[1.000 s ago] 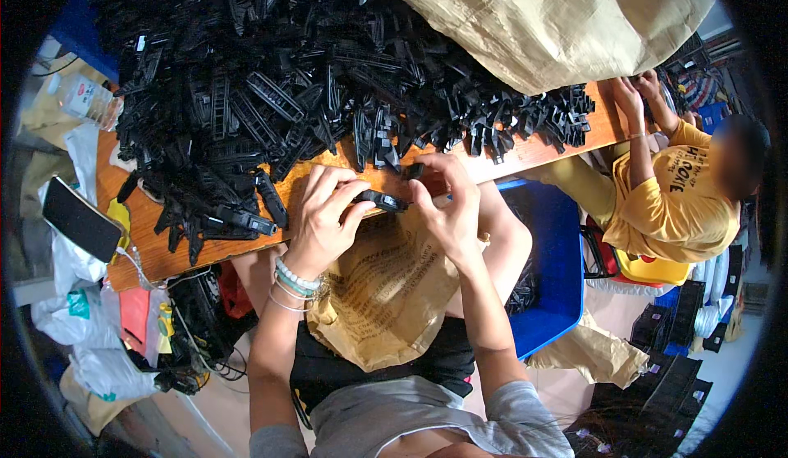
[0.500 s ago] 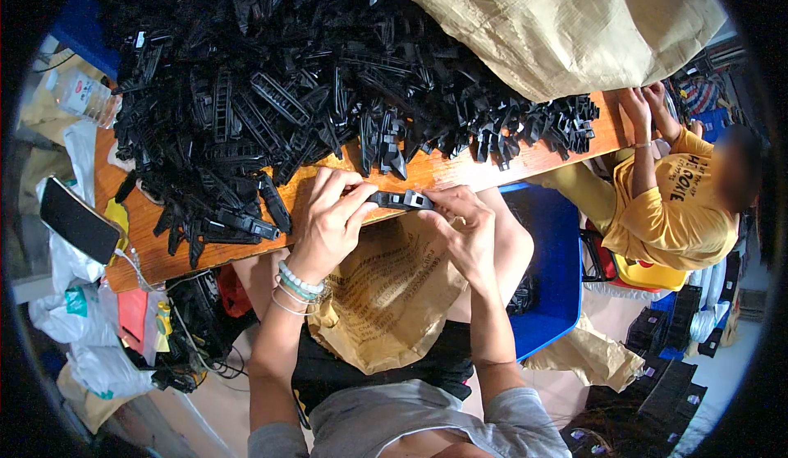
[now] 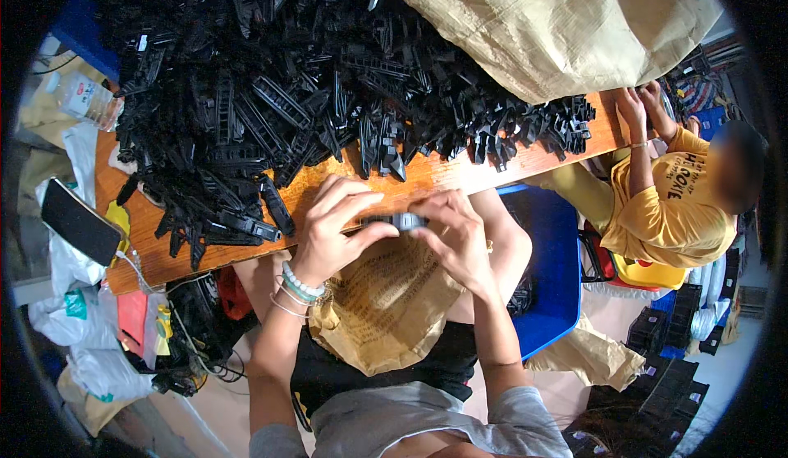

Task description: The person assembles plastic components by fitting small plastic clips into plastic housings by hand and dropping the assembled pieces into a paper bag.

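Note:
A small black plastic part (image 3: 404, 221) with a grey-looking middle, blurred by motion, is above the front edge of the wooden table (image 3: 328, 167). My right hand (image 3: 461, 235) pinches its right end between thumb and fingers. My left hand (image 3: 332, 226), wearing bead bracelets, is at the other end with fingers and thumb spread apart. Its thumb tip comes close to the part's lower edge; whether it touches is unclear. A brown paper bag (image 3: 386, 310) with print lies open across my lap, below both hands.
A large heap of black plastic parts (image 3: 263, 89) covers the table. A big tan sack (image 3: 566, 31) lies at the back right. Beside my right leg stands a blue bin (image 3: 554, 269). A phone (image 3: 80, 222) is at the left; a person in yellow (image 3: 677, 191) works at the right.
My left hand's fingers have spread from their grip on the black plastic part. The part has shifted slightly toward me, and my right hand's fingers have moved around it.

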The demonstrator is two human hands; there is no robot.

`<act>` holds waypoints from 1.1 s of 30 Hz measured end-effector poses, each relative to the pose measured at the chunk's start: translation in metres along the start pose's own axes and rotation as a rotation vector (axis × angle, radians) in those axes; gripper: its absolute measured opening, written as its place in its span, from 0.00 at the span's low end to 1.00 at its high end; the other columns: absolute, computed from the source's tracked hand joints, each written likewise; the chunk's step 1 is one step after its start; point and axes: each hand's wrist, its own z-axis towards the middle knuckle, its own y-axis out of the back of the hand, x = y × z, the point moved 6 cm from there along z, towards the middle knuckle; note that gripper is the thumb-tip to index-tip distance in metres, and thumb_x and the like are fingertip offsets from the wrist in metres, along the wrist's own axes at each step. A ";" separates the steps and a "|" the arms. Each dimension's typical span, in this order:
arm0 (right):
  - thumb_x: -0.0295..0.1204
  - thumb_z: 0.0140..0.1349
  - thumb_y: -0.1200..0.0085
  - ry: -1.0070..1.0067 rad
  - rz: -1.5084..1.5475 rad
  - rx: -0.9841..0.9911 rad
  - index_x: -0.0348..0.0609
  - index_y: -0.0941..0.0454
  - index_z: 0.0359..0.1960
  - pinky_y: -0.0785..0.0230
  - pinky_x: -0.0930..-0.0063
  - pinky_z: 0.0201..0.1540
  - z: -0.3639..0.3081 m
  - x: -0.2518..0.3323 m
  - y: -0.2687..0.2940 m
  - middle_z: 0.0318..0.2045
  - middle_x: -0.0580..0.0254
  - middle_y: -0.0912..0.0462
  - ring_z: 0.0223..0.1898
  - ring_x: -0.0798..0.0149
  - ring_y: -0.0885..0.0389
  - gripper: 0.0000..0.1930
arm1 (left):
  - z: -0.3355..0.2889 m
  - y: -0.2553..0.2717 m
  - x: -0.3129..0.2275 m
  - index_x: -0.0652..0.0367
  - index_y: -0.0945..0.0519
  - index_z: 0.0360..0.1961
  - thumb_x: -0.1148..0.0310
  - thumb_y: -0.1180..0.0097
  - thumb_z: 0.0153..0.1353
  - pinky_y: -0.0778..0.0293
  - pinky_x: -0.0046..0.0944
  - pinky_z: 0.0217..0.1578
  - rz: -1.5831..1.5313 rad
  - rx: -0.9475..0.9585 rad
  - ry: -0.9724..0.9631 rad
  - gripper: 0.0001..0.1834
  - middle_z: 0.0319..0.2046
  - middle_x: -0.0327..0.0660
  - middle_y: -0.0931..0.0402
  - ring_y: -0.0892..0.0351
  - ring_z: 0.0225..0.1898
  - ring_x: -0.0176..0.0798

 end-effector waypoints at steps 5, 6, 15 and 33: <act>0.25 0.57 0.38 -0.079 0.102 -0.008 0.38 0.19 0.41 0.28 0.66 0.42 0.002 0.004 0.006 0.35 0.56 0.20 0.38 0.56 0.21 0.10 | 0.002 0.005 0.006 0.65 0.20 0.40 0.78 0.38 0.57 0.24 0.41 0.35 0.069 -0.287 0.154 0.09 0.35 0.46 0.25 0.22 0.33 0.47; 0.25 0.57 0.38 -0.079 0.099 -0.011 0.38 0.19 0.41 0.28 0.66 0.42 0.010 0.001 0.002 0.35 0.56 0.20 0.38 0.56 0.21 0.10 | 0.007 0.002 0.004 0.65 0.20 0.41 0.78 0.40 0.58 0.24 0.40 0.35 0.125 -0.330 0.167 0.09 0.35 0.46 0.25 0.22 0.33 0.47; 0.35 0.55 0.35 -0.069 -0.331 -0.397 0.39 0.20 0.29 0.37 0.59 0.42 0.045 0.002 -0.022 0.33 0.52 0.24 0.39 0.50 0.27 0.11 | 0.017 -0.016 0.011 0.62 0.24 0.44 0.73 0.43 0.62 0.26 0.47 0.33 0.366 -0.248 0.230 0.10 0.35 0.46 0.27 0.22 0.34 0.51; 0.24 0.56 0.38 0.097 -0.009 -0.111 0.36 0.21 0.41 0.29 0.67 0.42 0.045 -0.004 0.009 0.34 0.53 0.22 0.38 0.53 0.22 0.12 | -0.032 0.007 0.014 0.71 0.19 0.42 0.80 0.44 0.62 0.27 0.26 0.29 -0.554 -0.263 0.575 0.08 0.38 0.40 0.25 0.23 0.29 0.28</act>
